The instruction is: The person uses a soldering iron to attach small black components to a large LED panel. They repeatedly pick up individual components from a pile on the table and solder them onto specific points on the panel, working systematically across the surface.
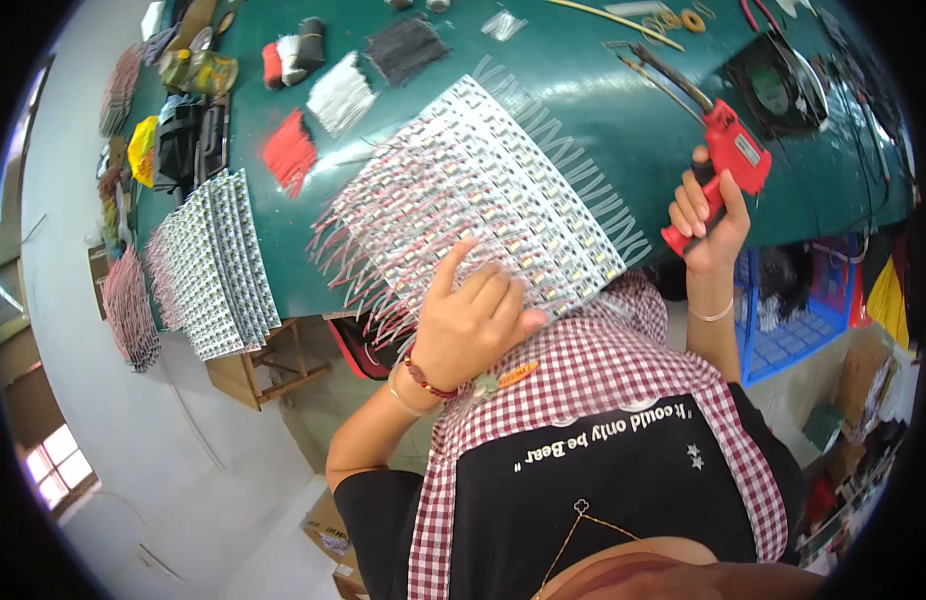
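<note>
A large panel of small white circuit boards [558, 215] lies tilted on the green table in front of me. Short red and white wires fringe its left side, and thin pale wires stick out along its right side. My left hand [478, 310] rests over the lower part of the panel, index finger stretched out and thumb apart, with nothing visibly held. To the right of the panel, my right hand [711, 220] grips a red soldering gun [738, 150] by its handle. The gun's long tip points up and left, away from the panel.
Stacked circuit panels [218, 265] stand at the table's left edge. Bundles of red wires [288, 150], white wires [341, 93] and black wires [407, 48] lie beyond the panel. A black fan [778, 85] stands at the far right, above a blue crate [798, 330].
</note>
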Demonstrator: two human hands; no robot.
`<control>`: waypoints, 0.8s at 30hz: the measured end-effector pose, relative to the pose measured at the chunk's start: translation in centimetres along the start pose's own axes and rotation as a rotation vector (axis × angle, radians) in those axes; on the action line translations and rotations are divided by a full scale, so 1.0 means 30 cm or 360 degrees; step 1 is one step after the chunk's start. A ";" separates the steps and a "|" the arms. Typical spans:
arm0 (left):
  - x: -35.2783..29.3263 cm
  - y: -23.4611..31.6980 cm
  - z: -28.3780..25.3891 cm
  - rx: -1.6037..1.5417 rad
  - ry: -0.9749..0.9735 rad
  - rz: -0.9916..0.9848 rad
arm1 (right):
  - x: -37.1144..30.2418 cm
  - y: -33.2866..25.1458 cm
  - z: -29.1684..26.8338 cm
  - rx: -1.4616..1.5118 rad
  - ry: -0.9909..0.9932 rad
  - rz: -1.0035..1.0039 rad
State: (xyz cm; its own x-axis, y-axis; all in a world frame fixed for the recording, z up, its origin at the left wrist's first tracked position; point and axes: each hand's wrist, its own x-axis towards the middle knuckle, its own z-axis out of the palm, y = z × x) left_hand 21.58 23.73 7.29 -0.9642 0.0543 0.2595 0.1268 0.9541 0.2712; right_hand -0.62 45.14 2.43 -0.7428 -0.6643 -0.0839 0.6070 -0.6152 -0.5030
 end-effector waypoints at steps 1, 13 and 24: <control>0.041 -0.035 -0.022 0.0024 0.0117 -0.0024 | 0.005 -0.001 -0.002 0.0023 -0.0008 0.0002; 0.435 -0.733 0.183 0.0390 0.0407 -0.0409 | 0.071 0.049 -0.042 0.0233 -0.0028 0.0099; 0.437 -0.710 0.244 0.0461 0.0495 -0.0438 | 0.077 0.046 -0.028 0.0139 0.0030 0.0112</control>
State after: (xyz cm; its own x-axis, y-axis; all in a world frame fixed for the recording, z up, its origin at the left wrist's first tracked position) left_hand 4.52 6.27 -1.86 -0.8321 -0.2587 0.4906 -0.2346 0.9657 0.1113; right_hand -1.74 43.12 0.80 -0.7020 -0.6997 -0.1329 0.6796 -0.6024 -0.4186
